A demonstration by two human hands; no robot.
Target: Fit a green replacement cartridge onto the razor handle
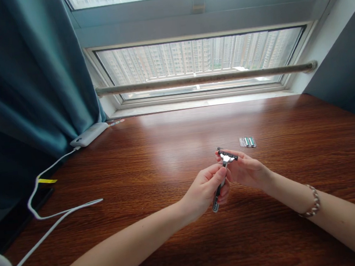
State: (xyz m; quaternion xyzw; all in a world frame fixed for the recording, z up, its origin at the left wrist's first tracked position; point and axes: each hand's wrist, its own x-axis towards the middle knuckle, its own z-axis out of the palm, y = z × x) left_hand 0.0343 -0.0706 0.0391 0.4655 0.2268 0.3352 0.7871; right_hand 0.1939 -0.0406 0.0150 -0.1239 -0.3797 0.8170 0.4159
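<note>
A razor (222, 184) with a dark-and-silver handle is held up over the table, tilted, its head at the top. My left hand (204, 188) is closed around the handle, thumb on the front. Behind the razor's head, my right hand (247, 168) curls its fingers against it, partly hidden by the head; a chain bracelet (314, 202) circles that wrist. Beyond my right hand, a small clear pack (248, 142) with two razor cartridges lies on the table.
The brown wooden table (135, 155) reaches to the window sill. At left lie a white power strip (89, 135), its looping white cable (67, 211) and a yellow tag (47, 181). A blue curtain (29, 73) hangs there. A metal bar (203, 79) crosses the window.
</note>
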